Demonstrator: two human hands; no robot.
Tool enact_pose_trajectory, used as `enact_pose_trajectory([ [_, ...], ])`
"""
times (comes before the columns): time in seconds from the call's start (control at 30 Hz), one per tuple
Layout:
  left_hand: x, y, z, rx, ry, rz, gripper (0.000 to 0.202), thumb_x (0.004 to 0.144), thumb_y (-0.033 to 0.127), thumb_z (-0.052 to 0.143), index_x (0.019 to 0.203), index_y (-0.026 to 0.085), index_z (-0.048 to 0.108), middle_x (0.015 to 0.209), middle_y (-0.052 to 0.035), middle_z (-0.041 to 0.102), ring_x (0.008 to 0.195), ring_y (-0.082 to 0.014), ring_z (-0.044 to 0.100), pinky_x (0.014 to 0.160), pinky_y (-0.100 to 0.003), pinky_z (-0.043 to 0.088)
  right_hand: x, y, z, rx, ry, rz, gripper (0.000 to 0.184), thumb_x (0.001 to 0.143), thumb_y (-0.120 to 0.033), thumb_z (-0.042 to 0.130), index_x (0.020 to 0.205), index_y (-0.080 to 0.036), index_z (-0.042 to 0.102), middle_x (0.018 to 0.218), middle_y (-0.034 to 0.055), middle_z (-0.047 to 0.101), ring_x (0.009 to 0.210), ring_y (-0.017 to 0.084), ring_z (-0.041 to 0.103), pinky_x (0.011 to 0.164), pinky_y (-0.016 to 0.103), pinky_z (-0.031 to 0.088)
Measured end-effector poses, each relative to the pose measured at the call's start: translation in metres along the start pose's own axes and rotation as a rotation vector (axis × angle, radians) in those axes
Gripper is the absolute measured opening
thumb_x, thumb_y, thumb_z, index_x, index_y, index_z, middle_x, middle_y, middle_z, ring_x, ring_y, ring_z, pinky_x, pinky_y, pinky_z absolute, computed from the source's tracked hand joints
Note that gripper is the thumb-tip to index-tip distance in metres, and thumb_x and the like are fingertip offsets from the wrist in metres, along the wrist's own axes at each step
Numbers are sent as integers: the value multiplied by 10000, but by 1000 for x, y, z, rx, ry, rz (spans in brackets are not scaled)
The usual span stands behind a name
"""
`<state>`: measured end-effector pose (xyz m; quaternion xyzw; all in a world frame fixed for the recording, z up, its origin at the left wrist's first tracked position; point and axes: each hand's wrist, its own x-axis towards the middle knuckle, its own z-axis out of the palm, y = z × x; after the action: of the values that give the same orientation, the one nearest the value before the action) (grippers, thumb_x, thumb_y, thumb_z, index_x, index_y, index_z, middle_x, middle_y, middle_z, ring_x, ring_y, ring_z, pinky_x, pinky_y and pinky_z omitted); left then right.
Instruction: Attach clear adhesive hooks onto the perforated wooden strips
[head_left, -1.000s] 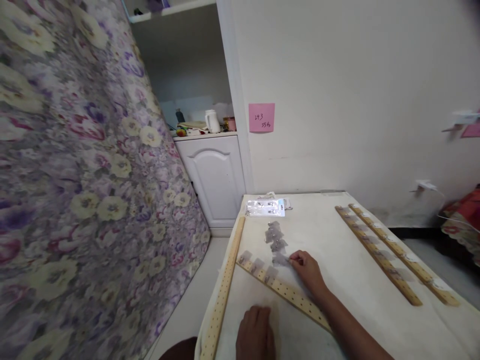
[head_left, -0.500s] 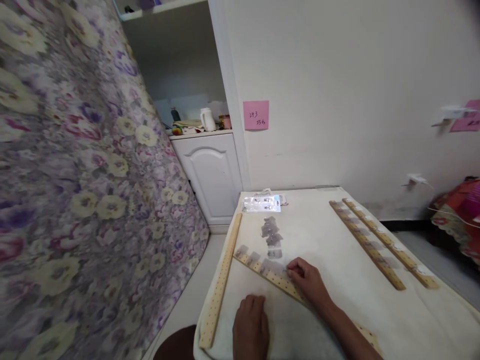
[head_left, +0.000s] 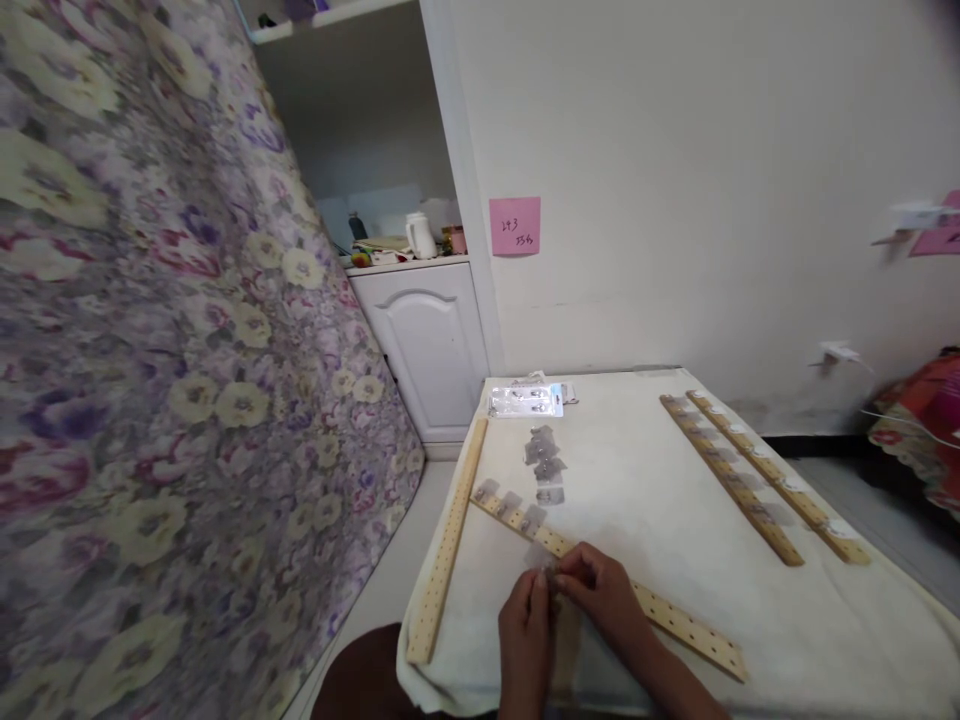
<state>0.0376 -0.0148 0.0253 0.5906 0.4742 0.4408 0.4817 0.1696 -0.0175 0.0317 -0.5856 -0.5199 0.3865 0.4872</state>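
My left hand (head_left: 526, 628) and my right hand (head_left: 604, 598) meet over the near part of a perforated wooden strip (head_left: 675, 624) that lies slantwise on the white table (head_left: 645, 490). Both pinch a small clear packet (head_left: 546, 574) between their fingertips. Three packets (head_left: 510, 507) sit along the strip's far end. A small pile of loose clear packets (head_left: 546, 462) lies just beyond it.
Another perforated strip (head_left: 448, 546) runs along the table's left edge. Two strips with packets (head_left: 757, 480) lie at the right. A blister pack (head_left: 526, 400) sits at the far edge. A flowered mattress (head_left: 165, 380) stands close on the left; a white cabinet (head_left: 427, 340) behind.
My right hand left the packet pile and came back toward me with a packet. My left hand rose from the table to meet it over the slanted strip.
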Motion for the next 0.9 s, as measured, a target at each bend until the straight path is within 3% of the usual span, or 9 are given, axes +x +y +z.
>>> enact_pose_trajectory([
  [0.1, 2, -4, 2, -149, 19, -80, 404, 861, 540, 428, 674, 190, 499, 573, 42, 484, 563, -124, 442, 538, -227, 348, -6, -3, 1, -75, -8, -8, 110, 683, -248, 629, 658, -196, 535, 567, -38, 555, 557, 121, 511, 552, 220, 384],
  [0.2, 5, -8, -1, -153, -25, -133, 425, 843, 563, 423, 632, 196, 454, 515, 61, 433, 495, -104, 396, 496, -221, 305, -6, -3, -6, -81, -59, 14, 140, 655, -258, 664, 710, -197, 550, 541, -56, 534, 512, 108, 480, 507, 212, 357],
  [0.37, 10, -7, -4, -82, -154, -180, 432, 815, 576, 440, 630, 188, 486, 478, 69, 415, 430, -89, 353, 445, -213, 256, 15, 6, -25, 55, -99, 40, 273, 728, -365, 599, 931, -183, 604, 763, 3, 619, 572, 119, 520, 517, 227, 400],
  [0.57, 17, -1, -5, 20, -202, -146, 414, 803, 543, 464, 581, 195, 463, 472, 65, 419, 423, -89, 357, 442, -215, 262, 40, 11, -30, 65, -246, 49, 190, 714, -345, 606, 680, -159, 584, 553, -31, 540, 520, 99, 452, 506, 214, 332],
  [0.9, 36, -1, -1, 237, -53, 13, 338, 857, 402, 444, 581, 206, 439, 565, 42, 446, 583, -132, 432, 560, -241, 301, 67, 8, -39, -26, -362, 16, 230, 723, -348, 599, 609, -168, 513, 537, -58, 455, 526, 83, 380, 507, 204, 281],
])
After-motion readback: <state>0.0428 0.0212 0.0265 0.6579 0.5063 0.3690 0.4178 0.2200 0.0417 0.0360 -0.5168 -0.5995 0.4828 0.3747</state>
